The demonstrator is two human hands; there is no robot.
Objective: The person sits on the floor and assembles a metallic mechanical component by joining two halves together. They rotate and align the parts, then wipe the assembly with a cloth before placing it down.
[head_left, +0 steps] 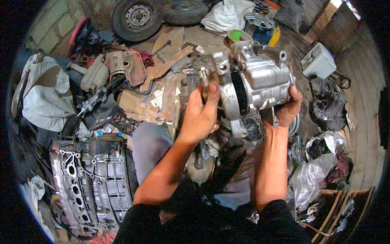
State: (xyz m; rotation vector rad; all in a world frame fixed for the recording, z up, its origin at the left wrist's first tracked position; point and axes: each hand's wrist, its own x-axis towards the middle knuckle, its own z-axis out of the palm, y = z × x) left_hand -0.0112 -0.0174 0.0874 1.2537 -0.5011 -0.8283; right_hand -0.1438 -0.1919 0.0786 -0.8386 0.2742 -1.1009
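Note:
A silver metal car compressor (pixel 266 77) with a black ring round its body hangs in the air before me, tilted slightly. My right hand (pixel 287 107) grips its right end from below, the thumb up along the end face. At the other end, my left hand (pixel 202 112) is closed, thumb against fingers, on a small cylindrical metal piece (pixel 203 74) with a brass-coloured tip. Whether that piece is joined to the compressor I cannot tell. The fingers behind the casting are hidden.
An engine block (pixel 91 185) stands at my left beside my knee (pixel 151 146). Wood and cardboard scraps (pixel 162 79) litter the floor ahead. Wheels (pixel 138 18) lie at the back, a white plastic container (pixel 319 61) at the right, plastic bags (pixel 310 175) near my right arm.

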